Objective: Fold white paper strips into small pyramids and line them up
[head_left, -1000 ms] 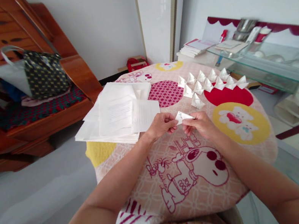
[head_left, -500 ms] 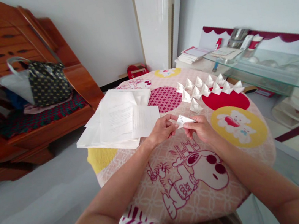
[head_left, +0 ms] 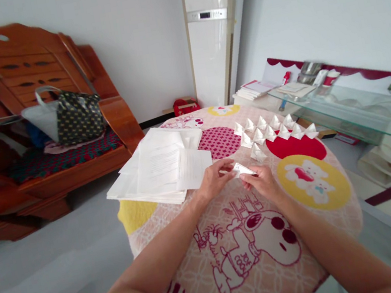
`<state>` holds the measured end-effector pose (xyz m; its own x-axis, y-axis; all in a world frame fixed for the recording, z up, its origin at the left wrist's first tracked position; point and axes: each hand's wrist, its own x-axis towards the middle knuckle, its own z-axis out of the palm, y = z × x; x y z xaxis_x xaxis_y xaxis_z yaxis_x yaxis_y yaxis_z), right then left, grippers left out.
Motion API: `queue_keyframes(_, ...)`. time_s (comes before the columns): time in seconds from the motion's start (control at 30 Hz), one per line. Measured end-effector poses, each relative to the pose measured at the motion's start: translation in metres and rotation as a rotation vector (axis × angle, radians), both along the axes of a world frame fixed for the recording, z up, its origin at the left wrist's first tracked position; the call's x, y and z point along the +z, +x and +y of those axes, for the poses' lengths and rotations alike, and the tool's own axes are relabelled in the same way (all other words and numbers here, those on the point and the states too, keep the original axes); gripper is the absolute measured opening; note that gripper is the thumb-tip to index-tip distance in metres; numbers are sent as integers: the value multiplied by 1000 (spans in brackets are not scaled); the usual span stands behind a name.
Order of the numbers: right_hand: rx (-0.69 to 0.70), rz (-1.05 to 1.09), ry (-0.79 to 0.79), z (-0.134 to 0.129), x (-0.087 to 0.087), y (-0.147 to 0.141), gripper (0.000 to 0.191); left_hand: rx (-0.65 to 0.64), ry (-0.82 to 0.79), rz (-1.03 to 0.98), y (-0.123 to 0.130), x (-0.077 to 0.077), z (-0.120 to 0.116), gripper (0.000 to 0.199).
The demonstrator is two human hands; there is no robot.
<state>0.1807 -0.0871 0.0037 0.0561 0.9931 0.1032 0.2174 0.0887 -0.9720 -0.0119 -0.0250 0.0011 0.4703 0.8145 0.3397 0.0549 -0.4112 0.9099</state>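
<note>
Between my two hands is a small piece of folded white paper (head_left: pixel 244 169), held above the cloth-covered round table (head_left: pixel 224 202). My left hand (head_left: pixel 218 178) grips its left end between thumb and fingers. On the right side, my right hand (head_left: pixel 262 180) pinches the paper's other end, thumb on top. Just beyond the hands stands one folded paper boat shape (head_left: pixel 257 152), and behind it several more folded paper boats (head_left: pixel 270 132) are lined up in rows. To the left lies a stack of white paper sheets (head_left: pixel 157 166), some with printed text.
A wooden bench (head_left: pixel 36 83) with a dark patterned bag (head_left: pixel 78 115) stands at the left. Behind the table rises a tall white air conditioner (head_left: pixel 210 48). A glass-topped stand (head_left: pixel 354 103) with papers and a metal container runs along the right.
The view has tilted up and turned slightly left, so the room sits lower in the picture. Both hands keep hold of the folded paper, its angle slightly changed.
</note>
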Motion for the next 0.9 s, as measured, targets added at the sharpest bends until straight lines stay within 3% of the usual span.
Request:
queue_keyframes(0.13,-15,-62,19,1,-7,2,27,114,131,28,0,6,-5,24)
queue_keyframes(0.43,-19,-129,7,0,-7,1,33,57,389,115,-2,2,-10,26)
queue_keyframes(0.57,-43,-140,18,0,-8,0,36,83,399,137,-3,5,-12,19)
queue_keyframes(0.9,-70,-414,286,-4,1,-3,41,32,410,142,-2,8,-14,12)
